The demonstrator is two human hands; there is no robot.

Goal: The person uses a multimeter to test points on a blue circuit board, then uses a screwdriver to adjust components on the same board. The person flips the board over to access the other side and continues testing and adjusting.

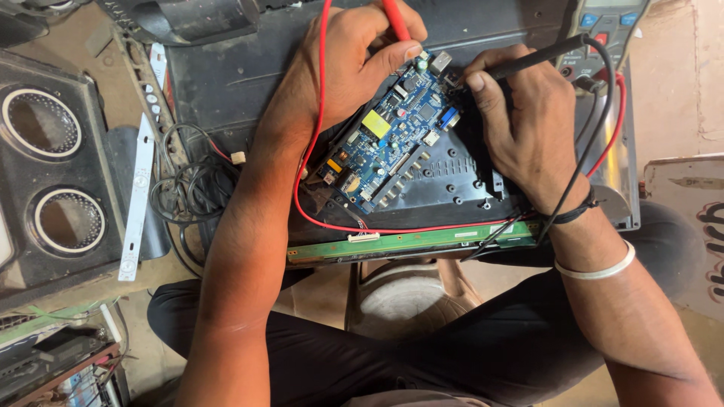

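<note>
The left hand (354, 64) is pinching a red probe (395, 21) between thumb and fingers, its grip clenched on the shaft; the tip is hidden behind the thumb, just at the upper edge of a blue circuit board (392, 139); the right hand (528, 128) is grasping a black probe (532, 60) in a closed grip, the forefinger lying along it, and the point is coming down at the board's upper right corner, near a small silver connector; the two probe tips are sitting close together over that corner.

The blue circuit board is lying tilted on the dark back panel (452, 181) of a flat appliance, between the two hands; it is carrying a yellow block, black chips and a blue socket; below it a long narrow green board (407, 243) is running along the panel's near edge.

A red lead (320, 113) is looping from the red probe down past the left wrist and across the panel; a black lead (596, 128) is curving from the black probe round the right wrist; both are running towards a grey meter (603, 34) with coloured buttons at the upper right.

At the left a dark speaker box (45, 173) with two round openings is standing beside a white strip (138, 200) and a coil of black wire (185, 185); the right wrist is wearing a black thread and a white band (599, 270).
</note>
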